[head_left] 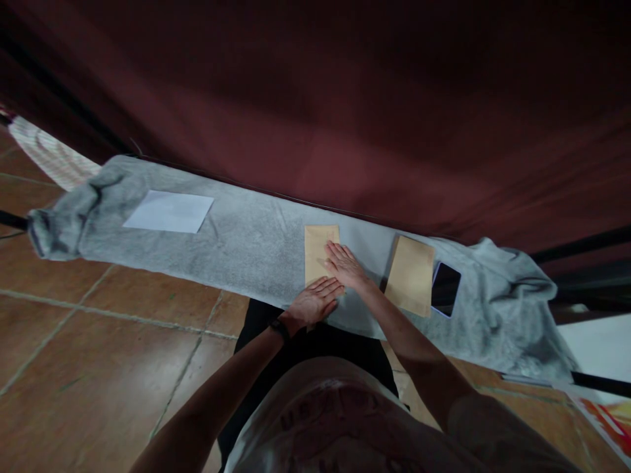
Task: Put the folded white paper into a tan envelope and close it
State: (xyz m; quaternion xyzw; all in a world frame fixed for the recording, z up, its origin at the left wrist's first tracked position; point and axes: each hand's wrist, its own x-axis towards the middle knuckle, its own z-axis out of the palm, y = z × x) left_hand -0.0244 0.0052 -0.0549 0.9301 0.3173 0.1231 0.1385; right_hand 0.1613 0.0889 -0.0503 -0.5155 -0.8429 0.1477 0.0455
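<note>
A flat, rectangular tan paper envelope [315, 251] lies on the grey fleece cloth [251, 230], its long axis running away from the person, faint print [332, 236] toward its far end; any contents are hidden. The left hand [316, 301] and right hand [345, 266] rest palm-down over it, both flattened, grasping nothing.

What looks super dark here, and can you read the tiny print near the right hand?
Head view: the red cloth fades nearly to black toward the top; head view: print on the tan envelope under the right hand is too small and blurry to read.
</note>
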